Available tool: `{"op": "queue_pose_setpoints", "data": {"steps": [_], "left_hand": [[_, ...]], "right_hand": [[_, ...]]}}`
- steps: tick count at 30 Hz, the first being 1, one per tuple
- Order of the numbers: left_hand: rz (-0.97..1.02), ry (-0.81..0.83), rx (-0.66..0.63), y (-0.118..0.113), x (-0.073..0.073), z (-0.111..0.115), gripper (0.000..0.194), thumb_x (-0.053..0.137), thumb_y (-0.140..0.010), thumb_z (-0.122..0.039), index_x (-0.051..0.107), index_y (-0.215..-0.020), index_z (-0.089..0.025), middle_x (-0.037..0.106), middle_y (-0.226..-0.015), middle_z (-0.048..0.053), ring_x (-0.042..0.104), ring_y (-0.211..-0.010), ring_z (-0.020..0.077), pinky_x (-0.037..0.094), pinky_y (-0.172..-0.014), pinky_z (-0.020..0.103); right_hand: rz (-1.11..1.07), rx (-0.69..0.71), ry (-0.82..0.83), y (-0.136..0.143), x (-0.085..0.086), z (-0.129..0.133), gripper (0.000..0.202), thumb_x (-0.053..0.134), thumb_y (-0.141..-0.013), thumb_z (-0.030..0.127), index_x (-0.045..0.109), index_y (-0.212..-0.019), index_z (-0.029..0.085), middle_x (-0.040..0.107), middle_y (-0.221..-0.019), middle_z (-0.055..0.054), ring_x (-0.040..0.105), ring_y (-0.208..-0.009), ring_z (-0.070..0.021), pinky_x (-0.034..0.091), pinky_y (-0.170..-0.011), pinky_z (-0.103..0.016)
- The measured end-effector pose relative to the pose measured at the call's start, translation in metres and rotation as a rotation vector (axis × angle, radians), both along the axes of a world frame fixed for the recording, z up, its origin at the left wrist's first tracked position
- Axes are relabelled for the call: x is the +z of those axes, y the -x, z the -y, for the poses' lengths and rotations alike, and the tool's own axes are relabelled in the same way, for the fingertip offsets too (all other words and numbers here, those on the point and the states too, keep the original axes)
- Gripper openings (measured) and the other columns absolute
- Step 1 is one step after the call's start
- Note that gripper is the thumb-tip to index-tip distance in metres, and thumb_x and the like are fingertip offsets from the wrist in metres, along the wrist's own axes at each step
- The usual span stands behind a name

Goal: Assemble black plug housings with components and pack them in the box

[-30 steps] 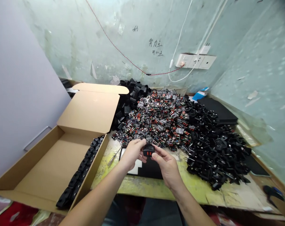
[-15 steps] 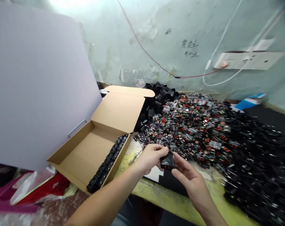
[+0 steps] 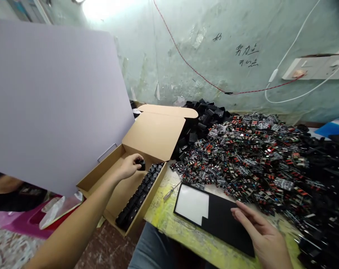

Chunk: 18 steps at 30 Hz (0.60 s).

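Observation:
My left hand (image 3: 130, 166) is over the open cardboard box (image 3: 154, 130), its fingers closed round a small black device (image 3: 141, 164). Two rows of similar black devices (image 3: 139, 196) line the right side of the box. My right hand (image 3: 259, 228) hovers at the right end of a black panel (image 3: 222, 220) with a white area; its fingers are apart and nothing is in them. A screwdriver (image 3: 169, 192) lies on the yellow table (image 3: 183, 239) between the box and the panel.
A large heap of small circuit boards (image 3: 250, 157) covers the back of the table. Black plastic parts (image 3: 203, 116) are piled behind it, with more black pieces (image 3: 329, 220) at the right. A pale board (image 3: 59, 93) stands at the left. Part of another person (image 3: 6, 185) shows beside it.
My left hand has moved left from the table to above the box, carrying the black device. My right hand has let go of it and moved right. The view has shifted, uncovering the panel.

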<state>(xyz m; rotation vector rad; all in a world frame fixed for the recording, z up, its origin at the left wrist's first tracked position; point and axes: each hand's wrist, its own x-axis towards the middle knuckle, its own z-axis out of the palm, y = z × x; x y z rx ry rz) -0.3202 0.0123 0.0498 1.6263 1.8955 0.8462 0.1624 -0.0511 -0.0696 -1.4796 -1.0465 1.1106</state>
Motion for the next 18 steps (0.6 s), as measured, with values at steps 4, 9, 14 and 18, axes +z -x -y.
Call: {"op": "queue_pose_setpoints", "data": {"steps": [4, 9, 14, 18], "left_hand": [[0.074, 0.009, -0.144, 0.008, -0.02, -0.01, 0.027, 0.069, -0.064, -0.02, 0.081, -0.089, -0.023, 0.081, -0.109, 0.006, 0.072, -0.107, 0.0282, 0.055, -0.103, 0.042], [0.197, -0.013, -0.149, 0.015, -0.031, -0.018, 0.031, 0.067, -0.065, -0.02, 0.082, -0.092, -0.021, 0.075, -0.133, 0.01, 0.068, -0.125, 0.0297, 0.049, -0.114, 0.044], [0.294, 0.003, 0.034, 0.014, -0.038, -0.021, 0.047, 0.072, -0.067, -0.028, 0.074, -0.112, -0.017, 0.078, -0.118, 0.012, 0.073, -0.108, 0.0277, 0.06, -0.092, 0.041], [0.332, 0.134, 0.108, 0.002, -0.037, -0.021, 0.042, 0.076, -0.067, -0.032, 0.075, -0.104, -0.014, 0.079, -0.102, 0.013, 0.075, -0.081, 0.0246, 0.061, -0.067, 0.034]], "right_hand": [[0.107, -0.098, -0.044, 0.007, -0.003, 0.002, 0.073, 0.085, -0.066, 0.069, 0.083, -0.118, 0.018, 0.084, -0.109, -0.01, 0.079, -0.1, -0.032, 0.068, -0.087, -0.035], [0.222, -0.17, -0.096, 0.006, -0.015, 0.01, 0.067, 0.083, -0.068, 0.07, 0.085, -0.113, 0.02, 0.083, -0.114, -0.009, 0.078, -0.103, -0.0337, 0.064, -0.099, -0.041], [0.194, -0.193, -0.109, 0.003, -0.024, 0.012, 0.065, 0.084, -0.069, 0.069, 0.084, -0.111, 0.02, 0.082, -0.118, -0.01, 0.076, -0.109, -0.0351, 0.058, -0.109, -0.045], [0.176, -0.196, -0.089, 0.001, -0.027, 0.009, 0.066, 0.084, -0.069, 0.071, 0.084, -0.11, 0.02, 0.082, -0.118, -0.01, 0.076, -0.11, -0.0349, 0.059, -0.108, -0.045]]}}
